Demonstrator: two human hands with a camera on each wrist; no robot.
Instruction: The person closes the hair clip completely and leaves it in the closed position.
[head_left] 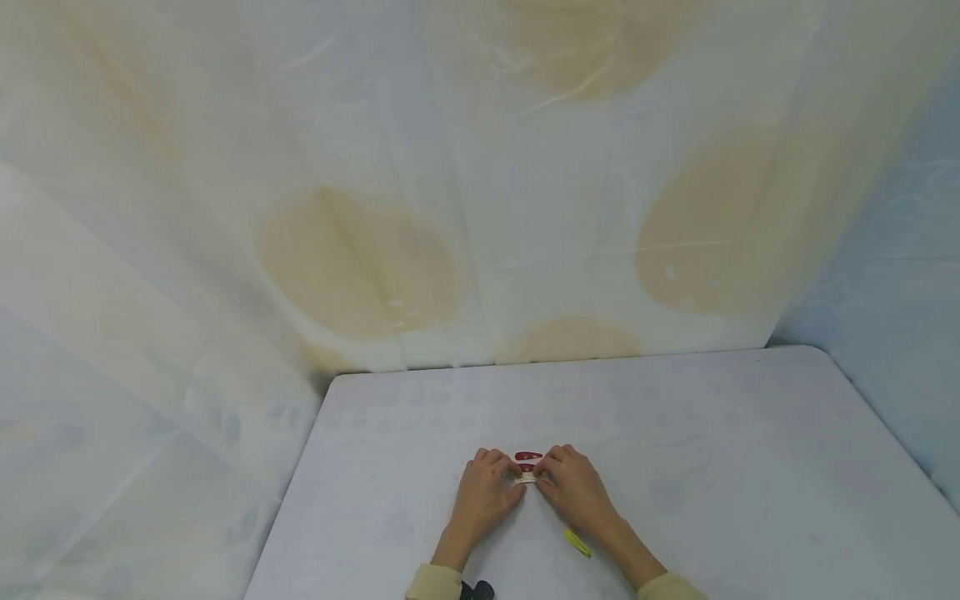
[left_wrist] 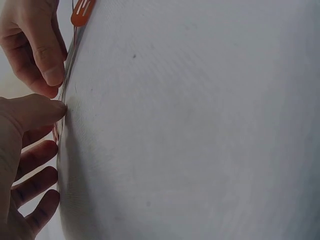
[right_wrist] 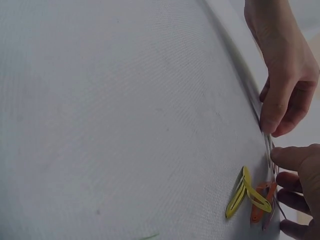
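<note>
A small pale card [head_left: 527,478] lay on the bench [head_left: 750,467] near its front edge, held between both hands. The left hand [head_left: 483,492] pinched the card's left end, thumb and forefinger closed on it, the other fingers [left_wrist: 35,156] loosely spread below in the left wrist view. The right hand [head_left: 573,487] pinched the right end in the same way, its grip closed on the card's edge with thumb and forefinger tip. The two hands nearly met over the card.

A red hair clip [head_left: 528,456] sat just beyond the card, touching or almost touching its far edge; a second red piece showed right at the card between the fingertips, too small to tell whether it was clipped on. In the right wrist view a yellow hair clip [right_wrist: 246,194] stood open, clipped near the card's edge, with an orange one [right_wrist: 261,200] beside it. Another yellow clip [head_left: 577,542] lay on the bench beside the right wrist, apart from the card. Cream sleeves [head_left: 435,582] covered both forearms. A white sheet with tan blotches [head_left: 360,262] hung behind the bench.
</note>
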